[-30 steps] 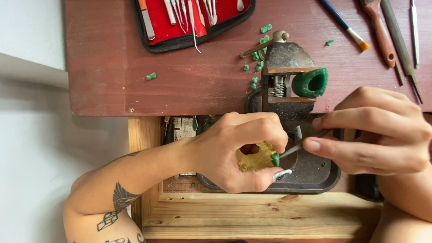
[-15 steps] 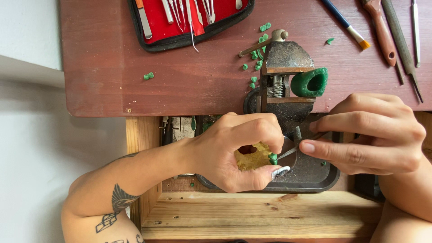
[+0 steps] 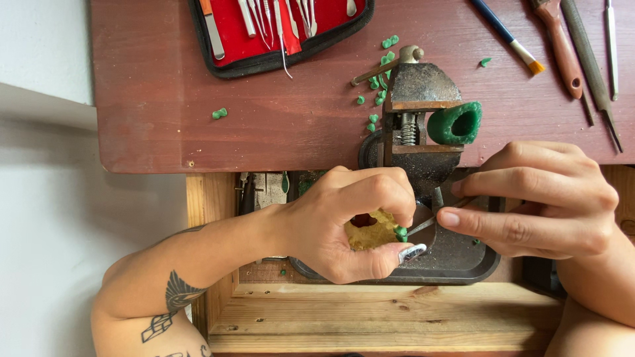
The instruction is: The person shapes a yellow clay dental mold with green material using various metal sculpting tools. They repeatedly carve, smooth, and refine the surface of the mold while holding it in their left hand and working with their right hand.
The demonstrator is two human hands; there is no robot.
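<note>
tool case (image 3: 278, 39) on bench (image 3: 152, 99), left of vise (image 3: 417, 112); brush (image 3: 506, 36) right.

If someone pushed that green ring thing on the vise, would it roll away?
Probably it would roll: the green ring looks round and hollow, perched at the edge of the vise. It seems light and soft, since little green chips lie scattered nearby, so it may dent easily.

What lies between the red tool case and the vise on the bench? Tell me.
In the head view, small green wax chips lie scattered on the bare wood between the red tool case and the vise, beside its handle.
</note>
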